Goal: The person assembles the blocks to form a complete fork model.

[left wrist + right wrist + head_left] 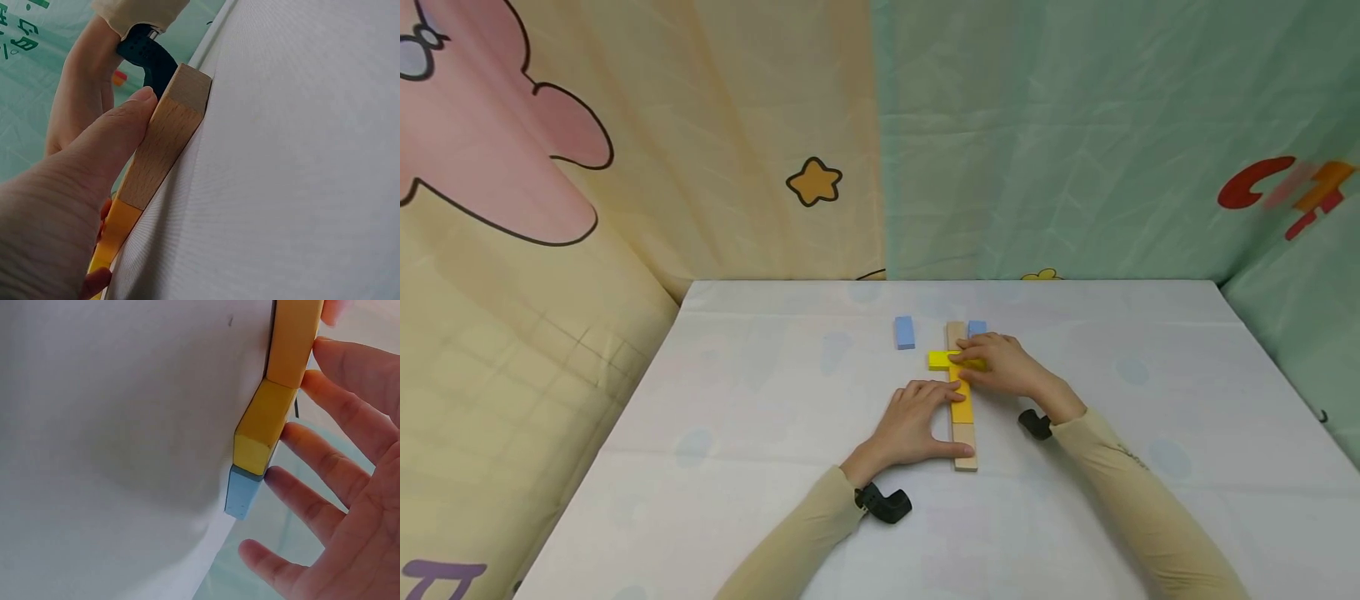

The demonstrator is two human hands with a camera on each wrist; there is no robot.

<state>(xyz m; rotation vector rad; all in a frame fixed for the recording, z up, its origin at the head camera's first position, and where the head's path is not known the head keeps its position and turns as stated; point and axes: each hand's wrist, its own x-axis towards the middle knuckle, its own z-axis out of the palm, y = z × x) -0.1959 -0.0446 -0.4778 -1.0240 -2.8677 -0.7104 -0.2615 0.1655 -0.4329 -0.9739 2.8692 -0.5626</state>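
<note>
A row of wooden blocks lies flat, pointing away from me. Its near end is a plain wood block, followed by an orange block. A yellow block crosses the row, and another plain wood block forms the far end. My left hand spans the near part, thumb on the near wood block and fingertips on the orange one. With fingers extended, my right hand touches the top of the yellow and orange blocks, hiding part of the yellow. Just behind it lies a blue block.
Another blue block lies left of the row's far end. A white cloth covers the table, whose far edge meets printed curtains. Black wrist cameras sit on both wrists, low over the cloth.
</note>
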